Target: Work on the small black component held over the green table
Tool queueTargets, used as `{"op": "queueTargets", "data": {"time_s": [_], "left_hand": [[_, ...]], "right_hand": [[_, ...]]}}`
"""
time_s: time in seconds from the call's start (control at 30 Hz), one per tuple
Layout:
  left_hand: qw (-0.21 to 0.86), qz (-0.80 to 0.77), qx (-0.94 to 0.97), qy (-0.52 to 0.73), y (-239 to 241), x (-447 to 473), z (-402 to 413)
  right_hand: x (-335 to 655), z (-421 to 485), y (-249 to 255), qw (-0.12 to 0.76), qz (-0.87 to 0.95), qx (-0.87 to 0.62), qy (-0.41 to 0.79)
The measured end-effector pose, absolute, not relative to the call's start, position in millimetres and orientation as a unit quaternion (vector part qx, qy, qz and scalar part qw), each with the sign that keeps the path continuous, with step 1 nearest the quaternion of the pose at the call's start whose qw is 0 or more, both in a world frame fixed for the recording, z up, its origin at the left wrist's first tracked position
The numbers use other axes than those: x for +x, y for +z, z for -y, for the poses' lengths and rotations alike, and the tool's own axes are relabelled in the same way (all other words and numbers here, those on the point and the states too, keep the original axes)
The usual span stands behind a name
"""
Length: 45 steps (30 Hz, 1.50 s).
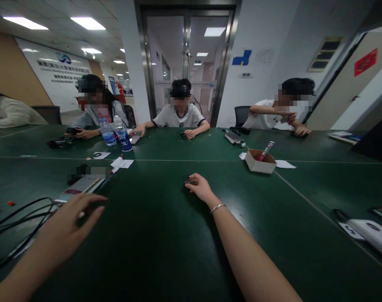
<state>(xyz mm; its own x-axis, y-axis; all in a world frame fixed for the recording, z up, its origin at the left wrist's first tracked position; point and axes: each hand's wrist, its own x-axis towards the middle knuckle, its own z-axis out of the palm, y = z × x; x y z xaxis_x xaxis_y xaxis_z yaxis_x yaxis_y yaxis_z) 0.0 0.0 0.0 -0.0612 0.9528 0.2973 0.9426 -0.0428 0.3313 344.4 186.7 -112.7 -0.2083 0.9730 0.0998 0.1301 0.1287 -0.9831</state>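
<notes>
On a dark green table (pixel 166 251), seen from above the person's own arms, black cables (pixel 17 218) trail at the far left edge. The left hand (pixel 69 222) hovers above the surface with fingers spread apart, gripping nothing; just beyond its fingertips lies a flat booklet (pixel 80 186). Toward the middle, the right hand (pixel 200 186), a thin bracelet (pixel 217 207) on its wrist, reaches forward. Its fingertips are closed on a small dark object (pixel 188 181) that sits at the hand's left tip, on the table. Further right stands an open cardboard box (pixel 259 163) with a pen inside. Three other people sit along the far side.
</notes>
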Motion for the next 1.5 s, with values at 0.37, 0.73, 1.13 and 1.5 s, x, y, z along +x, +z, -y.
{"op": "queueTargets", "data": {"time_s": [0.37,0.73,1.13,1.5], "left_hand": [[0.253,-0.533,0.738,0.326,-45.8,154.6,-148.9],[0.363,-0.476,0.683,0.42,-101.4,178.9,-172.3],[0.208,-0.57,0.72,0.338,-88.6,178.8,-161.7],[0.197,-0.593,0.722,0.298,-88.3,178.0,-159.2]], "right_hand": [[344.4,-174.6,-103.0,0.41,0.701,-0.477,0.337],[348.3,-183.4,-107.5,0.409,0.736,-0.465,0.274],[350.3,-182.8,-107.8,0.391,0.743,-0.467,0.277],[346.5,-176.6,-102.6,0.383,0.768,-0.443,0.259]]}}
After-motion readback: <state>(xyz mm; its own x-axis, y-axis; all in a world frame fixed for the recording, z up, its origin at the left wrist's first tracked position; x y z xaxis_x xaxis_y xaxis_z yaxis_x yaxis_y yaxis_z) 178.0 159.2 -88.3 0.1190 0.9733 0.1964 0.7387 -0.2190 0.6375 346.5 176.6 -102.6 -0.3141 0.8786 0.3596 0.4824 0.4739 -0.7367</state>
